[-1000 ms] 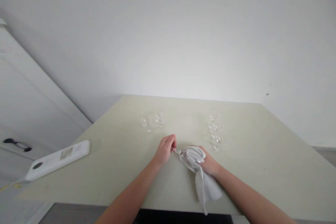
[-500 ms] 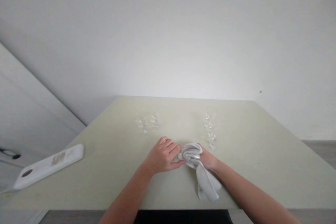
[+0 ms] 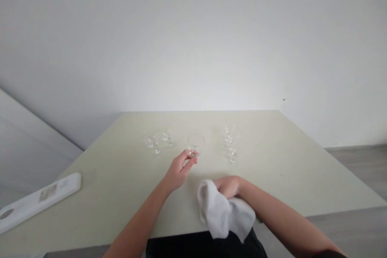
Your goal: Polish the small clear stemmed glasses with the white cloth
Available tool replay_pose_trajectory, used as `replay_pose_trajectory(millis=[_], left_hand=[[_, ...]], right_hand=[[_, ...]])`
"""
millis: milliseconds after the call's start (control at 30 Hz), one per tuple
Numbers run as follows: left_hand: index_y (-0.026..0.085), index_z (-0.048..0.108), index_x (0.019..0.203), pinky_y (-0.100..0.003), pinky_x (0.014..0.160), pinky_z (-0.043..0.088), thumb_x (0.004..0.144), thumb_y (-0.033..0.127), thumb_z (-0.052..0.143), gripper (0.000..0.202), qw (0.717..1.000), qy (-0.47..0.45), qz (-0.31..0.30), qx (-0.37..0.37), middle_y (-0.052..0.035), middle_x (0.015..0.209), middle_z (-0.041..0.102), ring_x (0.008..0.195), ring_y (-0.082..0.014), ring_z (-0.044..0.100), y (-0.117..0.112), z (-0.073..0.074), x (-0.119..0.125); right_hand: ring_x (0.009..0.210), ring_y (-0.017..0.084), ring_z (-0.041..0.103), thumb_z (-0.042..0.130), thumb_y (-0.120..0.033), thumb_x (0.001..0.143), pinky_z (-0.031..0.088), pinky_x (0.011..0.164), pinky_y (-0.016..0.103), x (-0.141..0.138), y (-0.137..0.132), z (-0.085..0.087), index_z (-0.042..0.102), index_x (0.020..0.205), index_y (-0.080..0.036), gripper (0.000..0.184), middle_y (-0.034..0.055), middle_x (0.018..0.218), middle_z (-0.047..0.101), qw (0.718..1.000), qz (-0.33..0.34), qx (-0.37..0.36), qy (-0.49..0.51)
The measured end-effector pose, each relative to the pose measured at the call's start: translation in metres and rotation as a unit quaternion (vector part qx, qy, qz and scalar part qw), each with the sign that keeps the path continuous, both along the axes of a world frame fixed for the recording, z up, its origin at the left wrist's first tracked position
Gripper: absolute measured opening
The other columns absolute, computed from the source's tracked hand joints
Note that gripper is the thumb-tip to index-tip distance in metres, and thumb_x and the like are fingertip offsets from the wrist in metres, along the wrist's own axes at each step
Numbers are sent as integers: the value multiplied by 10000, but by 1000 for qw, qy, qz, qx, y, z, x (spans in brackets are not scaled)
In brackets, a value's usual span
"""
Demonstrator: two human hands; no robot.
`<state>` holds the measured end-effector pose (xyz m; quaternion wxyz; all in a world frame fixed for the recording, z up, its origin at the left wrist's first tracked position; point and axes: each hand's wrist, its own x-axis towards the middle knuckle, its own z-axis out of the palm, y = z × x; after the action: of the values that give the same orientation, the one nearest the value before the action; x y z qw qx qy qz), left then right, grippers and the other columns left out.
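Left hand (image 3: 178,169): out over the middle of the table, thumb and fingertips pinched closed on the lower part of a small clear glass. It's a light, precise grip, with the other fingers loosely curled.
Small clear glass (image 3: 196,143): upright, rim up, mid-table between two clusters of glasses. Whether its foot sits on the surface or hangs just above it, I cannot tell.
Handling: it looks light, rigid, thin-walled and breakable, and smooth enough to slip under bare fingers. I'd judge the stem or foot the sound place to hold, not the rim, and that is where the pinch sits.
Right hand (image 3: 229,186): nearer the body by the front edge, fingers closed in a loose fist around a white cloth, well clear of the held glass.
White cloth (image 3: 223,213): soft, limp and bunched, spilling from that fist over the table's front edge.
Left cluster (image 3: 155,142): two small glasses standing close together, just left of the held one.
Right cluster (image 3: 230,147): more small glasses in a line running away from the camera. The count is hard to call, clear glass on a pale top.
White board (image 3: 39,198): long and flat with a hole at its near end, far left, well apart from both hands.
Table (image 3: 302,169): pale and matte, with a plain white wall behind.
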<state>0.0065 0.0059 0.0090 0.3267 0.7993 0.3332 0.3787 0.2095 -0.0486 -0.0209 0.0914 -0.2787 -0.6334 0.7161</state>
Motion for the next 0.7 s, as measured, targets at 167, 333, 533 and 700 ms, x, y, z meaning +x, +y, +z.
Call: replay_pose_trajectory(millis=[167,333,533,700], left_hand=[[187,678,964,-307,831,477,844,357,608,220,988,-24,-109,-107,-64,951,651,910,-189,611,-23,11,46],[172,716,864,-280,795,491,838,288,607,161,973,-6,-182,-145,-63,921,631,884,-173,609,-37,1,78],[182,733,908,-246,709,492,795,209,639,150,967,15,-214,-134,-45,902,651,807,-150,618,-39,-18,101],[193,733,903,-259,731,475,731,260,721,185,978,50,-181,-87,-33,870,700,768,-153,626,-34,-25,118]], right_hand=[[656,114,587,816,-268,610,484,631,187,-22,-8,1,668,799,-108,289,-34,691,660,981,195,-6,-1],[631,114,594,824,-179,568,483,600,163,-31,-17,4,655,728,-153,234,-79,650,658,969,243,-18,-36],[522,99,548,826,-276,581,446,499,170,-34,-21,14,633,640,-176,225,-102,539,603,967,250,25,-47],[585,103,574,835,-291,565,451,556,166,-35,-21,15,632,659,-173,253,-108,591,630,969,238,33,-63]])
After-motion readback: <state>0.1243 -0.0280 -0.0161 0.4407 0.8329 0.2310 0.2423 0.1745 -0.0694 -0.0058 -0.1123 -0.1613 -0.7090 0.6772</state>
